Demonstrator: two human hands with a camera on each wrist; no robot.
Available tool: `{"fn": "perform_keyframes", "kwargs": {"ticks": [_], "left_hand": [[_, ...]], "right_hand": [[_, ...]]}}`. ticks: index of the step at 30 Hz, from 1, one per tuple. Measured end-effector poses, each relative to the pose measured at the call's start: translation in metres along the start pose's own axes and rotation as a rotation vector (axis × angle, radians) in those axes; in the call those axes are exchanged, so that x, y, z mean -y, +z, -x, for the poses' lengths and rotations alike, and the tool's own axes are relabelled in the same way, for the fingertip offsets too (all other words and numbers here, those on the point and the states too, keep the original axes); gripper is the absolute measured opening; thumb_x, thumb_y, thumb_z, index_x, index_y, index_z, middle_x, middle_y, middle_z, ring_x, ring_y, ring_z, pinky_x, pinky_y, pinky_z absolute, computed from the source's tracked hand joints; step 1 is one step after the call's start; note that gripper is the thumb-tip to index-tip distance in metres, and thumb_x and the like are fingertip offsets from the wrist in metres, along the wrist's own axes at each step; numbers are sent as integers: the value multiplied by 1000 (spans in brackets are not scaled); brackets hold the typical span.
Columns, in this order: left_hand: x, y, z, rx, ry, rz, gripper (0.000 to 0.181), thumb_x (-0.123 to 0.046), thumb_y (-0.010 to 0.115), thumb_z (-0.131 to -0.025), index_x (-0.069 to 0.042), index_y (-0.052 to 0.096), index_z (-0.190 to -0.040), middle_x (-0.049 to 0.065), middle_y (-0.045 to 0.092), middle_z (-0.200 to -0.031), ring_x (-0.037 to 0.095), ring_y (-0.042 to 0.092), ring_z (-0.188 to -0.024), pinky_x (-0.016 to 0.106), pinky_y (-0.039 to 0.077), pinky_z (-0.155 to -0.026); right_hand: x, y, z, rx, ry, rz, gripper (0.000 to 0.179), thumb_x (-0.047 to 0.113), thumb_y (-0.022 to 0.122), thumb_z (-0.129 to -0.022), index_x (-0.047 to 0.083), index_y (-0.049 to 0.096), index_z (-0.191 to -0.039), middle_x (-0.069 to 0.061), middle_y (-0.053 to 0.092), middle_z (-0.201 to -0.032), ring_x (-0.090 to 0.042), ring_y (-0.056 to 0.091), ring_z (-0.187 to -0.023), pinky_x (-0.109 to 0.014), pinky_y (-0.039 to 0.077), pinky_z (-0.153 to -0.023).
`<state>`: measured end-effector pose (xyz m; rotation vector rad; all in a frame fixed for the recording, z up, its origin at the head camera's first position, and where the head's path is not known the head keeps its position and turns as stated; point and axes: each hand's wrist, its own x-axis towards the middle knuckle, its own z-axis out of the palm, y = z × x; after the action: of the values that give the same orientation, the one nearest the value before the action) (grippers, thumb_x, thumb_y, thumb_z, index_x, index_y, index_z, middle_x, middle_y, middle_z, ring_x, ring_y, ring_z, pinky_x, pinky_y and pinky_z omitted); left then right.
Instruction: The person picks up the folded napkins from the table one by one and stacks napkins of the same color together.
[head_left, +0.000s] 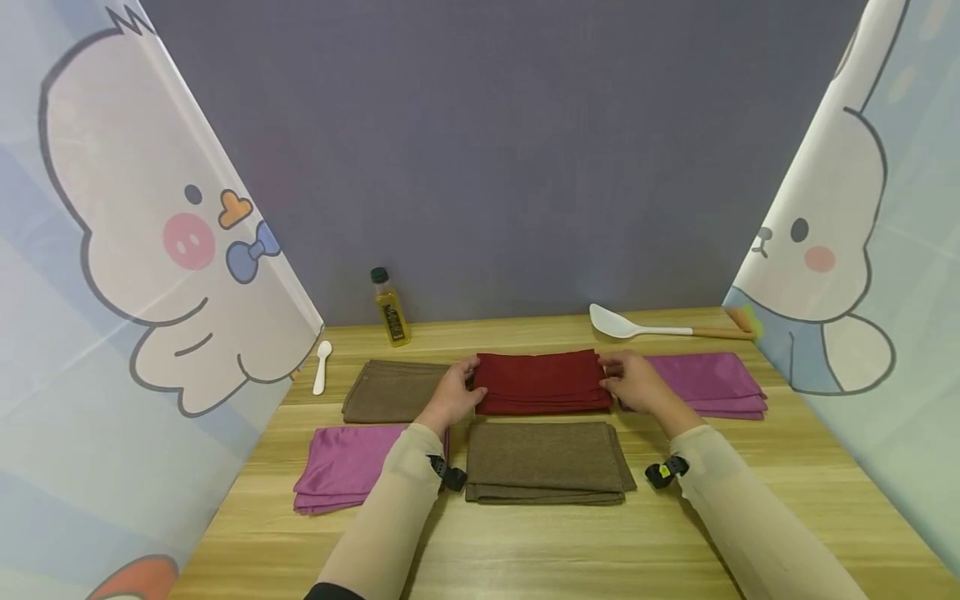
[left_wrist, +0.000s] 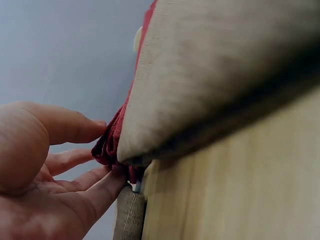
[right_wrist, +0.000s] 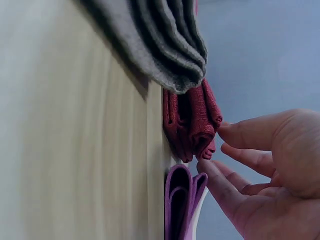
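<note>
A folded dark red cloth napkin (head_left: 540,379) lies in the middle of the back row. My left hand (head_left: 453,393) holds its left end, thumb on the near side and fingertips beyond and below, as the left wrist view shows. At the opposite end, my right hand (head_left: 637,382) holds the red folds between thumb and fingertips; the right wrist view has these layered folds (right_wrist: 192,125) close up. Directly in front lies a folded brown napkin (head_left: 543,458). Another brown napkin (head_left: 390,392) sits beside my left hand, and a purple napkin (head_left: 705,379) is partly behind my right hand.
A second purple napkin (head_left: 352,462) lies front left, partly covered by my left sleeve. Along the back stand an oil bottle (head_left: 392,312) and, lying down, a white spatula with wooden handle (head_left: 652,330). A small white spoon (head_left: 322,367) lies far left. Printed panels flank the table.
</note>
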<state>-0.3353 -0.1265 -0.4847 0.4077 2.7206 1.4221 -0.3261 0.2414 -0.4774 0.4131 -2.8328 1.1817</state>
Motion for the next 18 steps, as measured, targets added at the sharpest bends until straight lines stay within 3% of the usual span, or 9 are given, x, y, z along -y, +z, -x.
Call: {"fn": "perform_keyframes", "kwargs": {"ticks": [10,18], "left_hand": [[-4,1,18,-59,35,19,53,-8,69,-101,-8,52,-152,16,45,-152,36,47,-141,52,43,-113],[-5,-4,34,-84,127,73,44,-10,67,-102,-7,57,-145,13,53,-144,34,55,-132,53,45,-110]], "right_hand": [[8,-1,25,-43,-71,8,45,3,74,-95,-10,61,-136,-30,61,-128,-47,65,-113,-56,57,-93],[19,-2,45,-55,-86,-33,42,2,76,-94,-8,63,-133,-28,64,-123,-47,64,-112,-57,55,-94]]}}
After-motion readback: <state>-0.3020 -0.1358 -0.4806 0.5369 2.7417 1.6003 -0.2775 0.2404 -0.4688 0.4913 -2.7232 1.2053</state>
